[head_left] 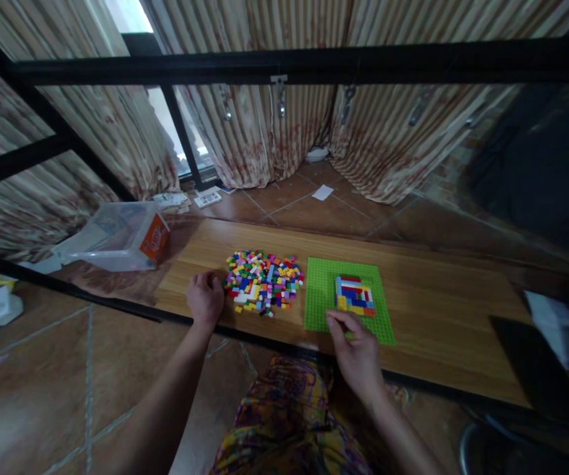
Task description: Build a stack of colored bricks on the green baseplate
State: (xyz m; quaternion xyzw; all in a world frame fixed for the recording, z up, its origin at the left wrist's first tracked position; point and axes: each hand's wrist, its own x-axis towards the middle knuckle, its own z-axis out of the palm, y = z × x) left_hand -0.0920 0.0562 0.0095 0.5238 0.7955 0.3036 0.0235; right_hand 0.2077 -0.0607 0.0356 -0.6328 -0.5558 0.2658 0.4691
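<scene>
A pile of small coloured bricks [263, 281] lies on a wooden board [443, 310]. To its right sits a green baseplate [321, 297] with a block of red, white, blue and yellow bricks [354, 295] built on it. My left hand [205, 297] rests curled at the pile's left edge, fingers closed. My right hand [356, 349] is on the baseplate's near edge, just below the built block, with fingers pinched together; anything between them is too small to make out.
A clear plastic box [119, 237] with an orange label lies tipped on the floor left of the board. Black frame bars [284, 66] cross overhead. Striped curtains hang behind. Papers [322, 192] lie on the tiled floor. A dark object [542, 369] sits at the right.
</scene>
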